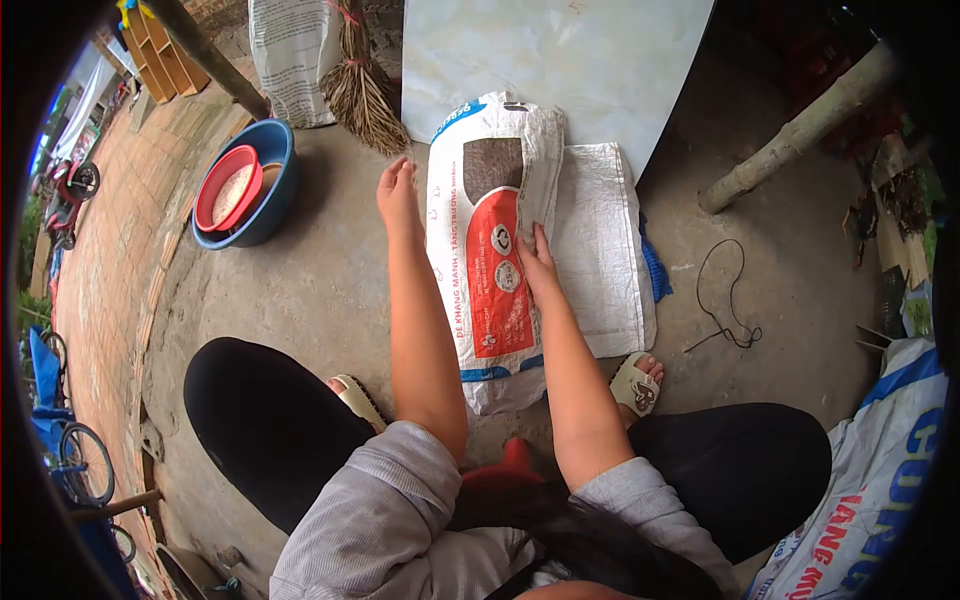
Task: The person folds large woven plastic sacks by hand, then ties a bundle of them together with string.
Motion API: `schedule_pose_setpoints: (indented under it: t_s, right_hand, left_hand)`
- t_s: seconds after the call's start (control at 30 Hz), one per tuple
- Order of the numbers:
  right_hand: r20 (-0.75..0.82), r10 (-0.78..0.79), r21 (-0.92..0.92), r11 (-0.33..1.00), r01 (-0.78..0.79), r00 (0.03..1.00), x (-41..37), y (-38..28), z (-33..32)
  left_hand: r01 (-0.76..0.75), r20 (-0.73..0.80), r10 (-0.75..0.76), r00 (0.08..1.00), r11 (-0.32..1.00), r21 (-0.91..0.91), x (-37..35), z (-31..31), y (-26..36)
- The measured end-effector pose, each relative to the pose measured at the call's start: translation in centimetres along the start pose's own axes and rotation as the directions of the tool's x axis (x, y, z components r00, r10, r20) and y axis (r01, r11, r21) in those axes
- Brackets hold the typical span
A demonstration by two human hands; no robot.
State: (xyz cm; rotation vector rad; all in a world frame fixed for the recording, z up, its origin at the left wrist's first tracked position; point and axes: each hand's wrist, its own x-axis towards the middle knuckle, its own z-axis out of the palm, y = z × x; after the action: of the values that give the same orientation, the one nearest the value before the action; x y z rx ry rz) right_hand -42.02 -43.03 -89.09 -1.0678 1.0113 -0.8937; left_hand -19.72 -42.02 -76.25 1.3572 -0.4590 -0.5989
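A filled white plastic sack [445, 230] with a red printed panel and blue bands lies lengthwise on the ground in front of me. On its right side rests my right hand [538, 268], fingers stretched out along the surface and not gripping. My left hand [398, 195] is just left of the sack's upper part, raised with fingers loosely bent and nothing visible in them. Under the sack's right side, a flat white woven sack [605, 250] is spread on the concrete.
To the left, a red basin [212, 215] with pale grains sits inside a blue basin [282, 150]. A straw broom [358, 95] and a pale panel [550, 50] stand behind. A black cord [735, 315] and a wooden post [790, 135] are at right.
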Motion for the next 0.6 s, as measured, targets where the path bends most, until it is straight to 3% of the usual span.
schedule_pose_setpoints:
  t_s: [0.03,0.1,0.17,0.23,0.33,0.37,0.43,0.47,0.53,0.6]
  right_hand:
    - [-0.029,0.019,-0.003,1.0,-0.019,0.999,0.3,0.4,-0.4]
    - [-0.108,-0.009,-0.187,0.982,-0.011,0.994,0.2,0.2,-0.3]
    - [-0.193,-0.099,-0.399,0.917,0.014,0.976,0.9,1.7,-0.5]
    - [-0.264,-0.092,-0.574,0.815,-0.08,0.96,0.4,1.3,-0.1]
    - [-0.279,-0.067,-0.575,0.811,-0.11,0.958,0.5,2.5,-0.8]
    - [-0.277,-0.063,-0.573,0.812,-0.112,0.959,0.3,2.6,-0.9]
    - [-0.203,-0.052,-0.533,0.844,-0.065,0.978,0.1,2.3,-0.7]
    - [-0.202,-0.056,-0.528,0.847,-0.061,0.978,0.4,2.9,-0.9]
    - [-0.094,-0.11,-0.395,0.917,0.064,0.99,0.1,3.1,-0.7]
    - [-0.069,-0.028,-0.32,0.947,0.005,0.997,-0.5,2.5,-0.3]
  left_hand:
    - [-0.016,-0.079,0.021,0.997,0.998,0.063,1.0,-1.0,-2.4]
    - [0.049,-0.173,-0.028,0.985,0.992,0.119,1.0,-2.7,-8.0]
    - [0.212,-0.149,-0.155,0.977,0.798,0.564,-0.7,-4.8,-15.4]
    - [0.266,-0.088,-0.259,0.962,0.808,0.526,-3.9,-6.5,-20.0]
    - [0.256,0.013,-0.294,0.956,0.853,0.455,-3.2,-7.3,-21.5]
    - [0.257,0.009,-0.294,0.956,0.85,0.459,-3.4,-7.0,-20.5]
    - [0.405,0.076,-0.433,0.898,0.883,0.238,-3.4,-5.8,-17.9]
    - [0.456,0.08,-0.484,0.871,0.859,0.231,-3.5,-5.6,-16.6]
    - [0.491,0.161,-0.512,0.844,0.858,0.154,-4.1,-6.0,-14.4]
    - [0.532,0.243,-0.534,0.81,0.843,0.078,-4.3,-6.5,-12.7]
